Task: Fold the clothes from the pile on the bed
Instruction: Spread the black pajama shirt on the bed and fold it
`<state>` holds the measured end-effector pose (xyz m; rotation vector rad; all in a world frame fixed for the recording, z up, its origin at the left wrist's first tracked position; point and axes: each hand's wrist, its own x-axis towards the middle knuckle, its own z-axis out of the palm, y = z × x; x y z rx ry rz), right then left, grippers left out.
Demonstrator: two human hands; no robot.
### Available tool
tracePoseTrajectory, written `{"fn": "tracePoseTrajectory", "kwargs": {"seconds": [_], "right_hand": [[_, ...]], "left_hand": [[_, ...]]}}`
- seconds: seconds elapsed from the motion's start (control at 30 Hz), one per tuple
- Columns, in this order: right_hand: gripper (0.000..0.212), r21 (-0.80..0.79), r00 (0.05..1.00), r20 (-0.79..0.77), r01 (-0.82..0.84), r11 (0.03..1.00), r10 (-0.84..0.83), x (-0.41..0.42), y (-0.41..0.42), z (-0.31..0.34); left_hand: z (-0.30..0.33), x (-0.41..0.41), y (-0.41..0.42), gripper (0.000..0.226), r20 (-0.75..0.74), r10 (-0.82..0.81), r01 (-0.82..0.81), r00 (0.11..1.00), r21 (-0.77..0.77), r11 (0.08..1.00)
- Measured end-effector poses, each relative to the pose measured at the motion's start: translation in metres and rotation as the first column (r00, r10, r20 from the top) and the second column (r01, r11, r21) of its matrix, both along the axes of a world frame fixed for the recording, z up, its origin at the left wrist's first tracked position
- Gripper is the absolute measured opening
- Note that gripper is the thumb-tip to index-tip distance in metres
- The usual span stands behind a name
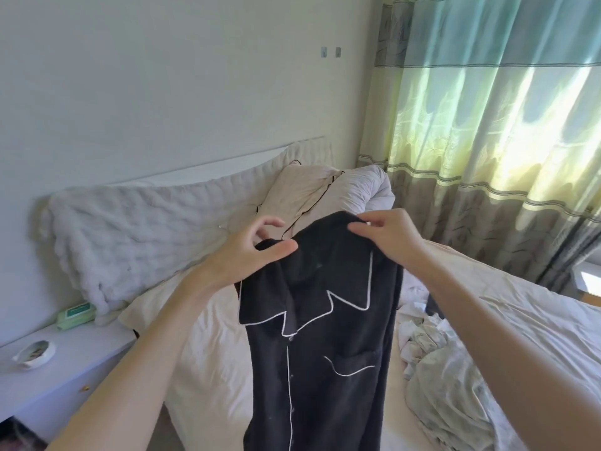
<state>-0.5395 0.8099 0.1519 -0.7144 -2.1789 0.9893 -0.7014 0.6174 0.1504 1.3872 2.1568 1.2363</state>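
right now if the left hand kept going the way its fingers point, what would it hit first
Probably the cream pillow with dark piping. The left hand, pinching the black pyjama shirt at the shoulder, points up and away toward the headboard; depth is unclear from one view.

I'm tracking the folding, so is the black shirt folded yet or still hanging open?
Not folded. The shirt hangs full length, collar up, held at the shoulders by the left hand and right hand.
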Motion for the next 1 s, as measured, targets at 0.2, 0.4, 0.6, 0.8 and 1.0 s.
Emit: {"fn": "tracePoseTrajectory", "kwargs": {"seconds": [0.2,0.4,0.6,0.8,1.0], "right_hand": [[0.028,-0.154,0.990,-0.042,0.127,0.980,-0.135,0.021,0.041,0.009],[0.027,-0.122,0.986,-0.040,0.157,0.980,-0.163,0.025,0.046,0.028],[0.014,0.034,0.991,0.022,0.135,0.990,-0.135,0.041,0.036,0.041],[0.023,0.251,0.967,0.206,0.095,0.963,-0.149,0.058,0.028,0.029],[0.013,0.228,0.995,0.100,-0.030,0.973,0.007,0.073,0.017,0.024]], "left_hand": [[0.012,-0.032,-0.034,0.040,0.260,-0.262,0.274,0.929,-0.011,0.962],[0.018,-0.025,-0.018,0.044,-0.127,-0.171,0.159,0.977,-0.096,0.983],[0.018,-0.011,-0.004,0.020,-0.159,0.144,-0.084,0.977,0.336,0.938],[0.019,0.008,-0.002,0.008,-0.103,0.258,-0.188,0.961,0.445,0.876],[0.023,0.028,-0.021,0.013,0.085,0.235,-0.249,0.968,0.403,0.881]]}}
